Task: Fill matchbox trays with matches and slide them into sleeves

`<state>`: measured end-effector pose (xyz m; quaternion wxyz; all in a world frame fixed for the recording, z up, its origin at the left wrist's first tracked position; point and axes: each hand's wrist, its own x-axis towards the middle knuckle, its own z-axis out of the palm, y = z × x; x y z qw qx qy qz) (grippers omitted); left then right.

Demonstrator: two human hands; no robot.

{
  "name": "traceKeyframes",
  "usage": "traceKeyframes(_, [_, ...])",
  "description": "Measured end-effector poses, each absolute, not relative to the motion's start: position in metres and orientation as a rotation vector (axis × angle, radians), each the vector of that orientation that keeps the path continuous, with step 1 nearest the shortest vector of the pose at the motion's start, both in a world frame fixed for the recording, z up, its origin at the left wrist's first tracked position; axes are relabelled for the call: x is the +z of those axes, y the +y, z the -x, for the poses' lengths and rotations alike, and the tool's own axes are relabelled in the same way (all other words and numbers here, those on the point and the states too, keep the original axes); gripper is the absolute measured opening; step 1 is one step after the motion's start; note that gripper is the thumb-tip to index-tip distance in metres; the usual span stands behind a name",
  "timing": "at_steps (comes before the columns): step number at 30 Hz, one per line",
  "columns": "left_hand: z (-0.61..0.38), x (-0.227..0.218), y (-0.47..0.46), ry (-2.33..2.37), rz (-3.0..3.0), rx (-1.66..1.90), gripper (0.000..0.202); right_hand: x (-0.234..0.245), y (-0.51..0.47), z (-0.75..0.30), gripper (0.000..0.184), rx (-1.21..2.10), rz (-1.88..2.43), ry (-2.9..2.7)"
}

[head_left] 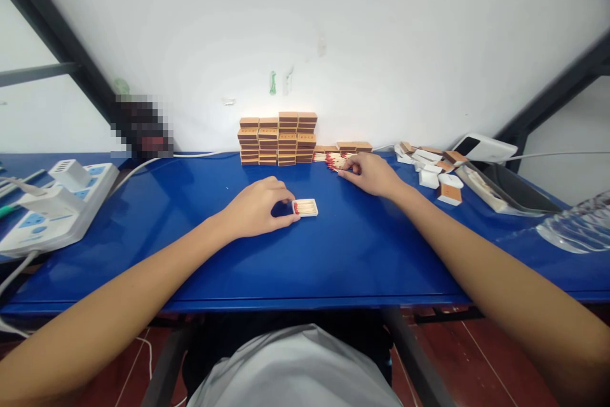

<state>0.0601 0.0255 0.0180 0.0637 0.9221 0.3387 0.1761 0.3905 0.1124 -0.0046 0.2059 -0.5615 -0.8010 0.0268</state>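
In the head view my left hand point(257, 207) grips the left end of a small white matchbox tray point(316, 212) between thumb and fingers. Red-headed matches point(305, 207) lie inside the tray, heads toward that hand. My right hand point(372, 173) reaches to a loose pile of matches point(335, 160) by the wall. Its thumb and forefinger come together at the pile's right side; what lies between the fingertips is too small to make out.
Closed matchboxes point(277, 140) stand stacked against the wall. More boxes point(352, 146) lie behind the pile. Loose trays and sleeves point(431, 169) are heaped at right, near a white device point(486, 148) and clear plastic point(579, 226). A power strip point(71, 223) sits at left on the blue table point(305, 267).
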Motion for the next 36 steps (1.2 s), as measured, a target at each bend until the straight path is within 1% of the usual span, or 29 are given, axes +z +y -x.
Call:
traceKeyframes(7, [-0.061, 0.019, 0.024, 1.029, -2.783, 0.543, 0.027, -0.011, 0.121, -0.393, 0.017, -0.029, 1.504, -2.408])
traceKeyframes(13, [-0.061, 0.019, 0.025, 1.025, -2.780, 0.534, 0.027, 0.001, 0.104, -0.386, 0.018, -0.041, 1.453, -2.454])
traceKeyframes(15, [-0.061, 0.019, 0.024, 1.030, -2.782, 0.530, 0.027, 0.008, 0.091, -0.376, 0.019, 0.022, 1.356, -2.434])
traceKeyframes(20, [-0.061, 0.018, 0.025, 1.036, -2.780, 0.527, 0.026, 0.015, 0.054, -0.339, 0.022, 0.317, 1.077, -2.483])
traceKeyframes(26, [-0.060, 0.016, 0.026, 1.025, -2.786, 0.531, 0.024, 0.010, 0.037, -0.320, 0.018, 0.358, 1.021, -2.583])
traceKeyframes(28, [-0.060, 0.017, 0.026, 1.025, -2.781, 0.532, 0.024, 0.011, 0.041, -0.325, 0.020, 0.327, 1.006, -2.578])
traceKeyframes(30, [-0.060, 0.017, 0.026, 1.028, -2.774, 0.534, 0.025, 0.012, 0.051, -0.335, 0.022, 0.223, 1.041, -2.533])
traceKeyframes(33, [-0.061, 0.018, 0.025, 1.031, -2.767, 0.527, 0.027, 0.011, 0.074, -0.359, 0.021, 0.002, 1.216, -2.453])
traceKeyframes(36, [-0.061, 0.019, 0.025, 1.018, -2.771, 0.519, 0.028, 0.004, 0.098, -0.387, 0.024, -0.071, 1.350, -2.449])
